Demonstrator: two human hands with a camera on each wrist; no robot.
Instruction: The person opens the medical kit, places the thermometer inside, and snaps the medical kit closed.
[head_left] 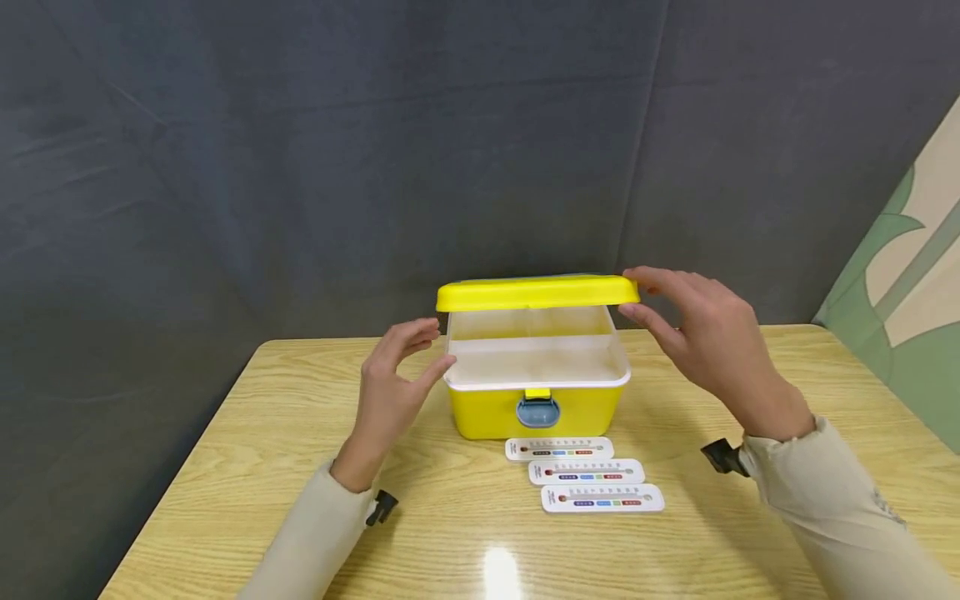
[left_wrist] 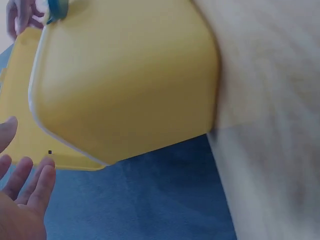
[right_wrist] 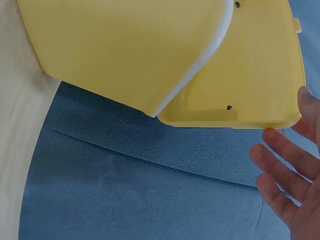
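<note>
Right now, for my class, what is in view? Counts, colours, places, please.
table: 1, tan, lower view
box: 1, yellow, on the table
lid: 1, yellow, raised above the box
tray: 1, white, divided, in the box
latch: 1, blue-grey, box front
thermometers: 3, white, before the box
cloth: 1, dark grey, background
patterned panel: 1, green and beige, right
wrist attachments: 2, black, by the wrists
sleeves: 2, cream, lower view
left hand: 1, bare, at the box's left
right hand: 1, bare, pinching the lid's right corner

Wood-grain bench (head_left: 247,467) bearing a yellow box (head_left: 489,412); three white thermometers (head_left: 587,472) lie toward the box's five o'clock.
</note>
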